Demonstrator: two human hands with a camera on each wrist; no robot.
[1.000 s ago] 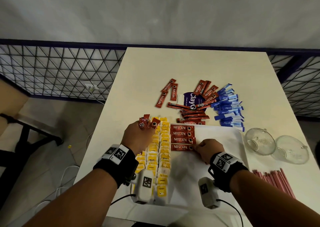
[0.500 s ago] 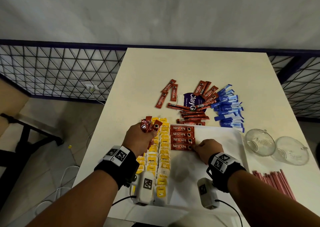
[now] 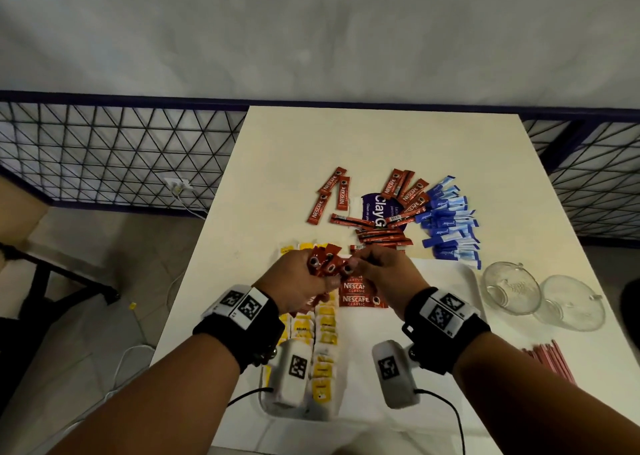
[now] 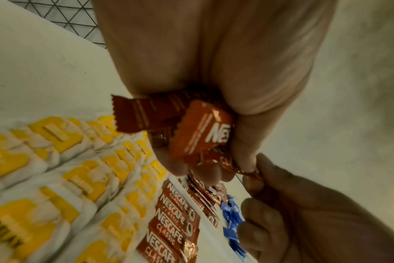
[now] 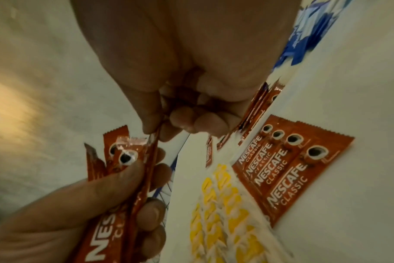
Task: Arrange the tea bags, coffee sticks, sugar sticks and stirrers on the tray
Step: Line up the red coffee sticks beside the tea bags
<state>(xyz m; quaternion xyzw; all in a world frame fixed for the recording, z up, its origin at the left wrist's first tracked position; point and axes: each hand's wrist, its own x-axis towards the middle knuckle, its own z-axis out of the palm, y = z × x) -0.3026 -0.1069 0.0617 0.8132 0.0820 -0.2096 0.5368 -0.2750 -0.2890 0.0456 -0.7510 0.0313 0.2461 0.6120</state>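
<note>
**Draw one coffee stick free, then lay it square under the row**

Your left hand (image 3: 300, 283) holds a small bundle of coffee sticks (image 3: 327, 265) in a closed grip above the tray (image 3: 460, 283), fingers and thumb curled round the middle of the bundle so the printed ends fan upward. Your right hand (image 3: 388, 274) has a narrow grip: thumb and forefinger pinch the top edge of a single stick (image 5: 152, 142) at the side of the bundle nearest it.

Judging from this, the step in hand is pulling that one stick out. Ease your left thumb just enough to let it slide, or the neighbouring sticks will likely come along or spill. Pull along the stick's length, not sideways, so the foil does not crease.

On the tray, the laid row of coffee sticks (image 3: 356, 293) lies side by side with logos facing up, just beside the columns of yellow tea bags (image 3: 326, 326). Set the new stick parallel to these, touching the nearest one, with the cup picture at the same end.

More coffee sticks lie loose on the tabletop (image 3: 381, 142) beyond the tray, beside the blue sugar sticks (image 3: 450, 222); the red stirrers (image 3: 550, 361) wait near your right forearm. Those still need placing, so the job looks under halfway done.
</note>
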